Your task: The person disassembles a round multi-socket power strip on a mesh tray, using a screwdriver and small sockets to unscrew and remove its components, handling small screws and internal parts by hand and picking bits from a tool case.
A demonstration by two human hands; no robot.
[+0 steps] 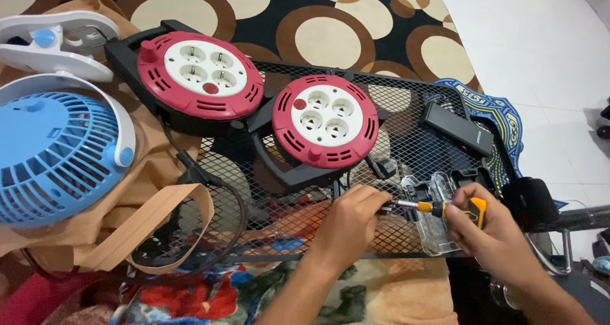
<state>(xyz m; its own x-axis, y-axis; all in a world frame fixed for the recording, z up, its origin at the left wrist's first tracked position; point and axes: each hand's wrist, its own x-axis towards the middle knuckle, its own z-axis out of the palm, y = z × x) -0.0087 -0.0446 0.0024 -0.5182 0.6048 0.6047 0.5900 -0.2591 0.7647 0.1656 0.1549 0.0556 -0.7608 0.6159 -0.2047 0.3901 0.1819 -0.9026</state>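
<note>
My right hand (484,226) grips a screwdriver (445,209) with a yellow and black handle, its tip pointing left. My left hand (351,218) is closed in a pinch around a small part at the screwdriver's tip; the part itself is hidden by my fingers. Both hands work over a black wire mesh rack (406,118). A clear plastic case (437,214) with a black insert lies under the screwdriver. Two red and white cable reels with four sockets each rest on the mesh, one (326,120) just beyond my left hand, the other (200,74) further left.
A blue and white clip fan (54,147) lies at the left on a tan cloth bag (155,204). A black rectangular adapter (457,128) sits on the mesh at the right. A patterned rug (318,20), a colourful blanket (210,293) and white floor tiles (540,39) surround the rack.
</note>
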